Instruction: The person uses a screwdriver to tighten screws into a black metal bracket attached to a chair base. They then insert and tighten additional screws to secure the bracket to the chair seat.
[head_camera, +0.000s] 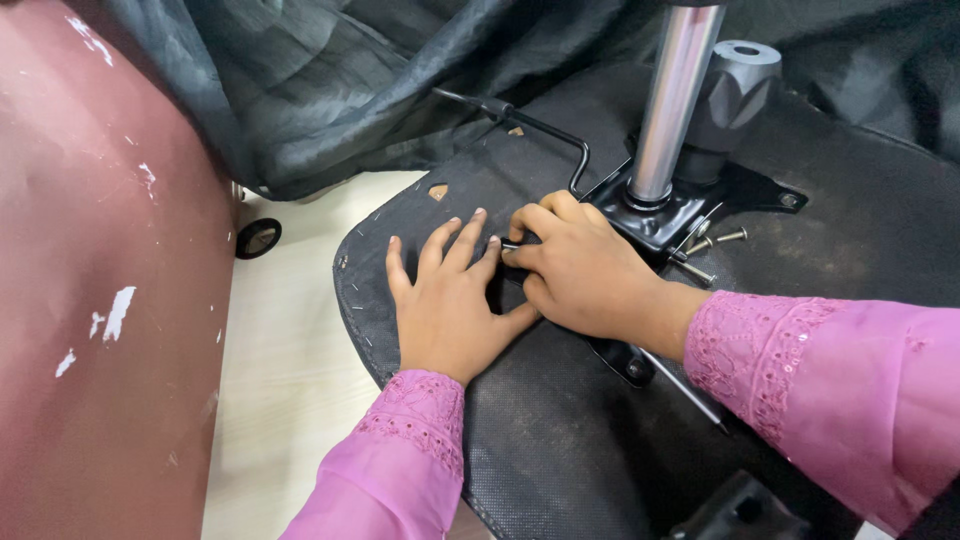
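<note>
Two hands at frame centre, left hand (447, 305) flat, fingers spread on one upturned seat base (560, 440), right hand (583, 272) pinching small metal tool (510, 246), three loose bolts (712, 245) right of mounting plate (672, 215), one chrome column (674, 95) upper right.

Soft, even indoor light fills the scene, bright enough to read textures. A long glare streak runs down the chrome column (675, 100), and the maroon panel (100, 250) at the left shows a pale sheen. Shadows are faint, pooling darkest under the right hand (590, 275). Focus is crisp at the centre; the pink sleeve (850, 390) nearest the lens is slightly soft.
</note>
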